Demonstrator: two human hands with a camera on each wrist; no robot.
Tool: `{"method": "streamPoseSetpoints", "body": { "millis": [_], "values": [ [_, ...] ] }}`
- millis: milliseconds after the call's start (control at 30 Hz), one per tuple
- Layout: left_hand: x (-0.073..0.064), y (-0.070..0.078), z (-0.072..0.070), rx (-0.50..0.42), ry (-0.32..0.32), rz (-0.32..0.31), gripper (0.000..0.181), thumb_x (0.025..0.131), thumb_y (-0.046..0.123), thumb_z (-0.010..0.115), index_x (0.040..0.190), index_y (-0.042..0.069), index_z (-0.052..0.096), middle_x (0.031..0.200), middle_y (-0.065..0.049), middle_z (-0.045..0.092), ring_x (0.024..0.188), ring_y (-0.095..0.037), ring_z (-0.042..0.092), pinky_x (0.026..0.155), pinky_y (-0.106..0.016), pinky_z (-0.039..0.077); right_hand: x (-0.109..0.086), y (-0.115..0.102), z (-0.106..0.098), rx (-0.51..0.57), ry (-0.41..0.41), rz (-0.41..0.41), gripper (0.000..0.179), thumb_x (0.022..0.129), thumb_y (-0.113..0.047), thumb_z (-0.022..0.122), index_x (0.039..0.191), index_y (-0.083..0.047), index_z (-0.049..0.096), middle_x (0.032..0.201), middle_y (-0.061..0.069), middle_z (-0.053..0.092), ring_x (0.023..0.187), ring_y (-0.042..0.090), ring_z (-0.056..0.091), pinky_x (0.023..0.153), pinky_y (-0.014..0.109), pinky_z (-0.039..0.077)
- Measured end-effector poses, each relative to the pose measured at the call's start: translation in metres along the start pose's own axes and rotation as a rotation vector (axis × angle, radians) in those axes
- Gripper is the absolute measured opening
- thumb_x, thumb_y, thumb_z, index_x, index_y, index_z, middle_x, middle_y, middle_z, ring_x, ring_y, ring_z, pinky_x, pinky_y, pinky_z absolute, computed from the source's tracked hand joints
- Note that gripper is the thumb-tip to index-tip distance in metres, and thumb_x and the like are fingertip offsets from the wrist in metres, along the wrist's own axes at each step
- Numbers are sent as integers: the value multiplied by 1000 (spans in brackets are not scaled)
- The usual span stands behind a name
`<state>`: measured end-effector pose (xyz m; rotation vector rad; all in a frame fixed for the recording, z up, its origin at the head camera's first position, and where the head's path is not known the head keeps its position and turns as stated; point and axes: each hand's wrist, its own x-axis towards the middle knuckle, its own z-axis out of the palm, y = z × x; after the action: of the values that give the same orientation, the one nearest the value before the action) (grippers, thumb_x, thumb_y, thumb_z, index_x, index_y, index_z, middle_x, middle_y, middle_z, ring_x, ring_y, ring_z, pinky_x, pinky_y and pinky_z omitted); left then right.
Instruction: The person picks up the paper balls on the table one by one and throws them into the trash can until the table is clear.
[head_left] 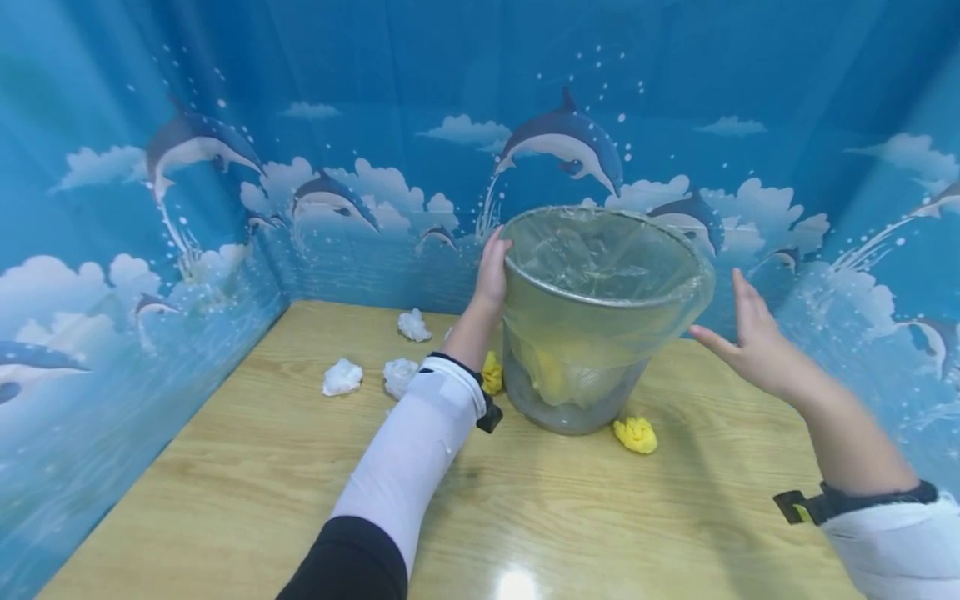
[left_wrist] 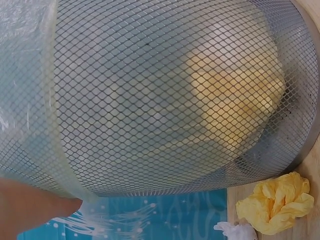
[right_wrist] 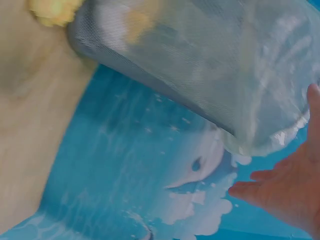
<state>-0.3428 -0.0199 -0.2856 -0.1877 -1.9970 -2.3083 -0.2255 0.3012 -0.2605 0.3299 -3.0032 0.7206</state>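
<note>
A mesh wastebasket (head_left: pixel 570 421) stands on the table, with a translucent pale green bin liner (head_left: pixel 600 350) folded over its rim. White and yellow crumpled paper (left_wrist: pixel 240 95) shows through the mesh, low inside it. At the left of the rim, my left hand (head_left: pixel 487 287) holds the wastebasket's lined edge; its far fingers are hidden. My right hand (head_left: pixel 757 350) is spread beside the right of the rim, thumb apart from the fingers. In the right wrist view that hand (right_wrist: pixel 287 187) is near the liner's edge and holds nothing.
A yellow paper ball (head_left: pixel 636 435) lies at the basket's front right, another yellow ball (head_left: pixel 491 373) at its left. Several white paper balls (head_left: pixel 342 377) lie on the left of the table (head_left: pixel 247 475). A blue dolphin-print curtain (head_left: pixel 375 100) encloses the table's back and sides.
</note>
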Motion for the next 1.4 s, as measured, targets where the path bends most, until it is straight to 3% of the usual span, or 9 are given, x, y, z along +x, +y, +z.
{"method": "streamPoseSetpoints", "body": {
  "millis": [267, 600, 767, 1100, 1400],
  "values": [
    [-1, -2, 0, 1, 0, -26, 60, 97, 36, 33, 155, 23, 23, 162, -1, 19, 149, -24, 17, 120, -49, 16, -3, 11, 27, -53, -119, 4, 99, 99, -51, 44, 147, 4, -22, 152, 35, -20, 139, 57, -10, 108, 73, 6],
    [-2, 0, 0, 6, 11, -17, 62, 96, 36, 33, 155, 21, 23, 162, -2, 18, 149, -26, 16, 119, -51, 16, -1, 16, 64, -69, -130, -93, 100, 93, -47, 58, 152, 6, -3, 154, 38, 1, 138, 59, 8, 107, 72, 16],
    [-3, 1, 1, 5, 6, -11, 62, 96, 36, 32, 155, 21, 22, 162, -1, 18, 149, -26, 15, 119, -53, 15, 0, 19, 80, -118, -116, -137, 94, 92, -42, 62, 148, 14, 13, 150, 42, 13, 134, 60, 18, 107, 71, 20],
    [-2, 1, 0, 15, 9, -9, 63, 95, 36, 33, 155, 21, 22, 162, -1, 17, 149, -25, 14, 119, -52, 15, -8, 17, 98, -143, -203, -99, 87, 89, -47, 63, 140, 16, 31, 143, 45, 25, 129, 62, 27, 104, 69, 29],
    [-2, 1, 1, 13, 17, -7, 62, 95, 34, 33, 155, 20, 24, 162, -2, 18, 149, -25, 15, 120, -49, 17, -17, 24, 121, -187, -249, -111, 84, 87, -42, 68, 136, 18, 37, 135, 45, 36, 122, 61, 38, 100, 65, 37]
  ]
}}
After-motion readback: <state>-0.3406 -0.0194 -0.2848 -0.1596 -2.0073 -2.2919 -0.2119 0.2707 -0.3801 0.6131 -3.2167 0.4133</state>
